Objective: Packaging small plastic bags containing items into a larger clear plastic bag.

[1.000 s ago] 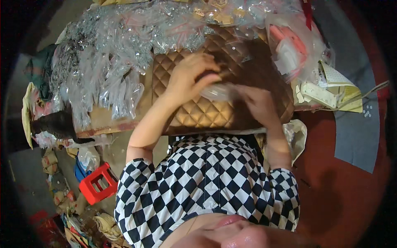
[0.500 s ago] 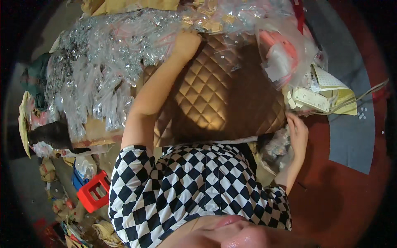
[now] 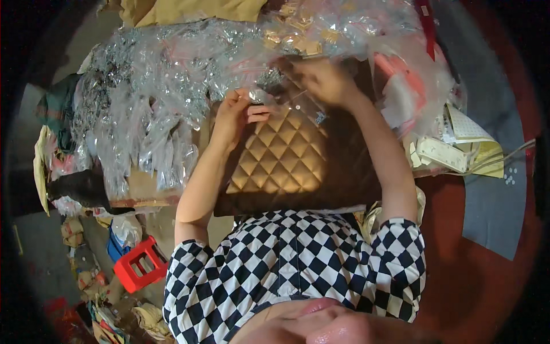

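Biggest thing on my feed is the desk (image 3: pixel 146 186), mostly covered by a heap of clear plastic bags (image 3: pixel 149 86) with silvery contents, spread over its left and far sides. In front of me lies a brown quilted pad (image 3: pixel 281 157), near the person's checkered shirt (image 3: pixel 292 252). Right of the pad I see a bulging clear bag with pinkish-red pieces (image 3: pixel 409 80), and nearer the desk's right end a yellow-and-white sheet (image 3: pixel 484 143).

Both hands work over the pad's far part. The right hand (image 3: pixel 326 80) is blurred—I cannot tell whether it grips anything. The left hand (image 3: pixel 236 114) pinches a small clear plastic bag (image 3: pixel 260 96) between thumb and fingers, over the pad, just beside the heap.
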Available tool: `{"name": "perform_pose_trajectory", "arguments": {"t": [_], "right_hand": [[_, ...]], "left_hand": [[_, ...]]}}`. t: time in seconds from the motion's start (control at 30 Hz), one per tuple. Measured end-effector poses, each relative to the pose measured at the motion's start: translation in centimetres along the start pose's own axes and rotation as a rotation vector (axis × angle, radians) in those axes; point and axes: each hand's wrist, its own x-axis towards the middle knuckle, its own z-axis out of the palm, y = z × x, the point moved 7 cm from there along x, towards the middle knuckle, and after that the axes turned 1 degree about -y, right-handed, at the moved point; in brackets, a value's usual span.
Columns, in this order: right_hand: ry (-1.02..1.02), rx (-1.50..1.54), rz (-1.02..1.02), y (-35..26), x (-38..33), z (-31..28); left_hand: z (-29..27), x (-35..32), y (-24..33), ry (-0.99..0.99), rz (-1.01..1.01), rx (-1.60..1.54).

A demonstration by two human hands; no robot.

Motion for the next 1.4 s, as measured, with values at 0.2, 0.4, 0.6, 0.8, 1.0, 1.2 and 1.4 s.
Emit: {"name": "perform_pose_trajectory", "arguments": {"t": [0.2,0.4,0.6,0.8,1.0,1.2,1.4], "right_hand": [[0.274,-0.535,0.099,11.0,2.5,2.3],[0.456,-0.287,0.185,5.7,-1.1,-3.9],[0.13,-0.329,0.311,-0.3,-13.1,-3.9],[0.396,-0.3,0.343,-1.5,-18.2,-6.6],[0.103,-0.713,0.414,2.7,-21.8,-1.5],[0.439,-0.208,0.661,1.3,-20.2,-7.0],[0.673,0.291,0.67,6.9,-22.5,-6.0]], "left_hand": [[2.2,0.2,-2.9,-0.28,-0.14,0.163],[6.7,2.6,-3.3,-0.371,0.267,0.9],[7.8,4.1,-4.3,-0.326,0.619,1.269],[6.2,3.5,-3.7,-0.26,0.392,1.117],[3.4,2.3,-1.8,-0.272,0.236,1.104],[7.7,0.2,-1.9,-0.458,0.105,0.787],[14.7,3.8,-10.7,-0.498,0.656,1.225]]}}
